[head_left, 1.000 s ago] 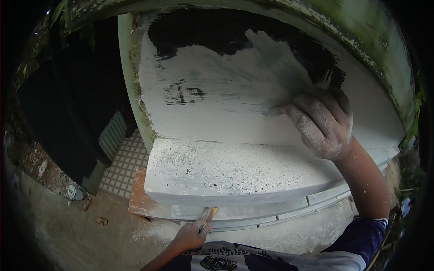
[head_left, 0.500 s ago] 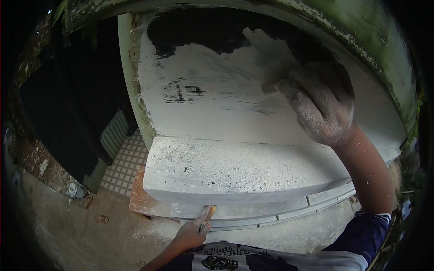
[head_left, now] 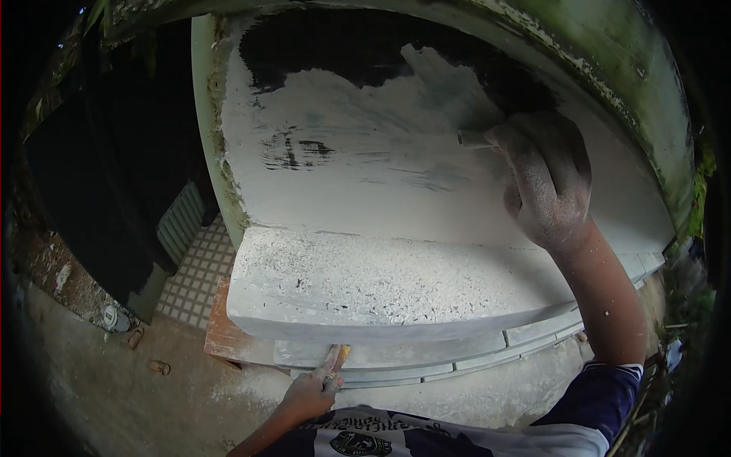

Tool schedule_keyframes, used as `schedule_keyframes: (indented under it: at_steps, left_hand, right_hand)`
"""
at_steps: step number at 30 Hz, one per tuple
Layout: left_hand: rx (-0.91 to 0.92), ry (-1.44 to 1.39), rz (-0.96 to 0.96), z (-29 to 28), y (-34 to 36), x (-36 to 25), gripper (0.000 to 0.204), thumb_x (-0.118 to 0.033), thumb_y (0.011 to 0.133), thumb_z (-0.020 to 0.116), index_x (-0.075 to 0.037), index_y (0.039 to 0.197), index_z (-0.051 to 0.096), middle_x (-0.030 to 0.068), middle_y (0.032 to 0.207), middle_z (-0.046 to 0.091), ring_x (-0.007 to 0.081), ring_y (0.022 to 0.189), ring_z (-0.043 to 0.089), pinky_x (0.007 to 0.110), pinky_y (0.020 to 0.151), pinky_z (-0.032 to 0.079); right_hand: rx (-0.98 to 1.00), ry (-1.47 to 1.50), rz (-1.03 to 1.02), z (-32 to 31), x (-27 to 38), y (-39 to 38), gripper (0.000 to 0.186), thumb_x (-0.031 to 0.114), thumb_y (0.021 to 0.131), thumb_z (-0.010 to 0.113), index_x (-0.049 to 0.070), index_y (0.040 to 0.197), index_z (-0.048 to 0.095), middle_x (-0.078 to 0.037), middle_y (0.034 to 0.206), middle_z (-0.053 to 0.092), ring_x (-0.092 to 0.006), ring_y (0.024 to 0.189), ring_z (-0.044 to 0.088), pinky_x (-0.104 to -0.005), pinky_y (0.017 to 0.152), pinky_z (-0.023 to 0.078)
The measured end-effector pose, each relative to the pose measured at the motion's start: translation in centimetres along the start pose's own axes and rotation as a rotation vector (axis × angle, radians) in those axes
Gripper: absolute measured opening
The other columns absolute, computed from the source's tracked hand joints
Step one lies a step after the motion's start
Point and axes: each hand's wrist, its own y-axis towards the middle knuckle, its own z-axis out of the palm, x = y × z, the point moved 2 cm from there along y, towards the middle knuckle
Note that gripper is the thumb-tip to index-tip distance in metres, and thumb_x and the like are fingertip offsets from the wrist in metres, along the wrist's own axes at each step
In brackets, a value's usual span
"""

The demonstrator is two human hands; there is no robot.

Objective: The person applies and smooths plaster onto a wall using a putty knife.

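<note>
The right hand (head_left: 550, 183), dusted white, is raised against the wall (head_left: 365, 175) and closed around a tool (head_left: 474, 139) whose pale end sticks out to the left of the fingers. It looks like a scraper or sanding piece, but its working face is hidden against the surface. The tool sits at the border between the pale coat and the black patch (head_left: 358, 46) left along the top of the wall, so the hand is held high with the forearm stretched up to reach that edge.

The left hand (head_left: 314, 390) is low, near the body, gripping a second tool with a yellowish handle (head_left: 337, 358) that rests on the grey ledge (head_left: 396, 354); it seems parked there, ready to hand. Above it, a wider shelf (head_left: 381, 282) is speckled with white dust and flecks.

No bucket, tray or other container shows. To the left, a tiled floor (head_left: 199, 274) lies below.
</note>
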Motion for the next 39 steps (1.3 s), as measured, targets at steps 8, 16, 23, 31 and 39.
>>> schedule_keyframes:
  at_steps: [8, 16, 23, 31, 39]
  left_hand:
    - [-0.02, 0.023, 0.023, 0.3, 0.2, 0.7, 0.075, -0.025, 0.102, 0.062, -0.017, 0.167, 0.026, 0.0225, 0.093, 0.075, 0.0313, 0.069, 0.075, 0.042, 0.073, 0.06]
    - [0.008, 0.025, -0.011, -1.0, -0.4, -0.9, 0.074, -0.034, 0.103, 0.059, -0.021, 0.167, 0.025, 0.0361, 0.113, 0.069, 0.0552, 0.108, 0.065, 0.054, 0.097, 0.051]
    - [0.005, 0.055, 0.013, -0.8, 0.1, -0.3, 0.076, -0.025, 0.102, 0.062, -0.018, 0.168, 0.025, 0.0234, 0.089, 0.073, 0.0315, 0.071, 0.074, 0.042, 0.074, 0.058]
    - [0.131, -0.077, -0.106, -1.5, -0.2, -1.3, 0.077, -0.033, 0.103, 0.059, -0.015, 0.168, 0.021, 0.0283, 0.094, 0.074, 0.0382, 0.073, 0.075, 0.046, 0.085, 0.057]
    - [0.097, -0.103, -0.005, -0.9, 0.2, -0.2, 0.077, -0.034, 0.103, 0.058, -0.017, 0.168, 0.02, 0.0352, 0.12, 0.069, 0.0517, 0.114, 0.065, 0.049, 0.1, 0.05]
  right_hand:
    - [0.176, 0.095, -0.134, -0.5, 3.1, -3.7, 0.023, 0.01, 0.075, 0.078, 0.004, 0.098, 0.073, -0.01, 0.097, 0.069, -0.0246, 0.089, 0.068, -0.0399, 0.075, 0.058]
    - [0.07, 0.113, 0.054, 0.1, 2.6, -2.2, 0.025, 0.006, 0.077, 0.073, 0.002, 0.102, 0.073, -0.01, 0.095, 0.068, -0.0247, 0.087, 0.068, -0.04, 0.074, 0.059]
    - [0.07, -0.068, 0.004, -0.5, 0.9, -2.0, 0.03, 0.006, 0.076, 0.073, 0.002, 0.106, 0.073, -0.012, 0.096, 0.067, -0.0255, 0.088, 0.067, -0.0402, 0.072, 0.059]
    - [0.046, 0.19, -0.015, 2.0, 6.2, -0.4, 0.025, -0.007, 0.081, 0.069, 0.001, 0.105, 0.07, -0.011, 0.094, 0.067, -0.0265, 0.083, 0.066, -0.0404, 0.069, 0.057]
    - [-0.091, -0.005, 0.066, 1.7, 1.7, 1.6, 0.035, -0.011, 0.071, 0.062, 0.001, 0.103, 0.07, -0.01, 0.094, 0.067, -0.0264, 0.082, 0.067, -0.0403, 0.068, 0.055]
